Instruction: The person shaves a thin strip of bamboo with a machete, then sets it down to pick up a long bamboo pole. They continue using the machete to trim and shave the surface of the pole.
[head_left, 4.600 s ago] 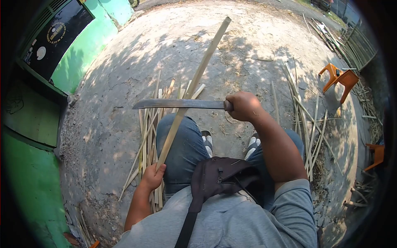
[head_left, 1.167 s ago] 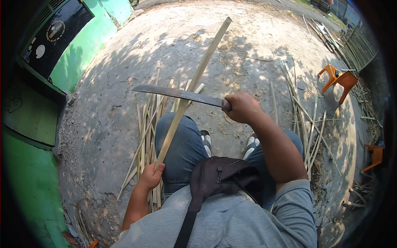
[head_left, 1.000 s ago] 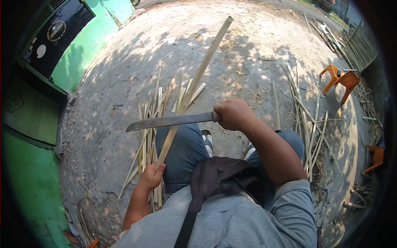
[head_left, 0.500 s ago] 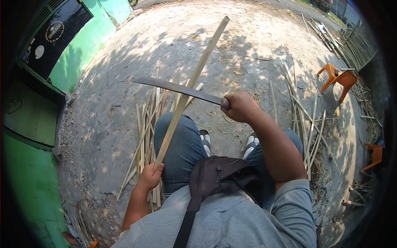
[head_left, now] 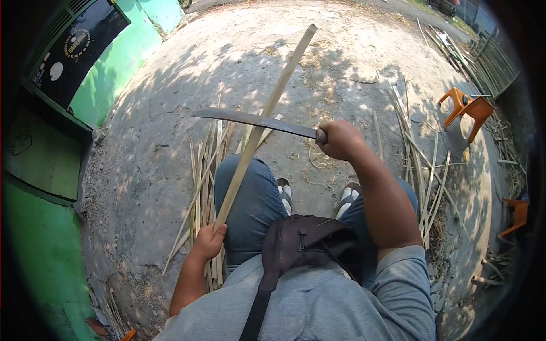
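My left hand (head_left: 209, 241) is closed around the lower end of a long, pale bamboo strip (head_left: 239, 172), which slants up and away past my left knee. In my right hand (head_left: 341, 140) is the handle of a machete (head_left: 250, 118), its long, slightly curved blade pointing left. The blade crosses the strip around its middle, above my knee; whether its edge bites into the strip cannot be made out. Under and beside my left leg lies a pile of split bamboo strips (head_left: 199, 187).
More bamboo strips (head_left: 424, 165) lie on the ground to my right. Farther right stands an orange plastic stool (head_left: 476, 111) with a small dark object on it. A green wall (head_left: 40, 256) runs along the left. My sandalled feet (head_left: 284, 193) rest on the concrete.
My right hand and the machete have shifted slightly right and a little toward the far side. The left hand and the bamboo strip have stayed nearly in place.
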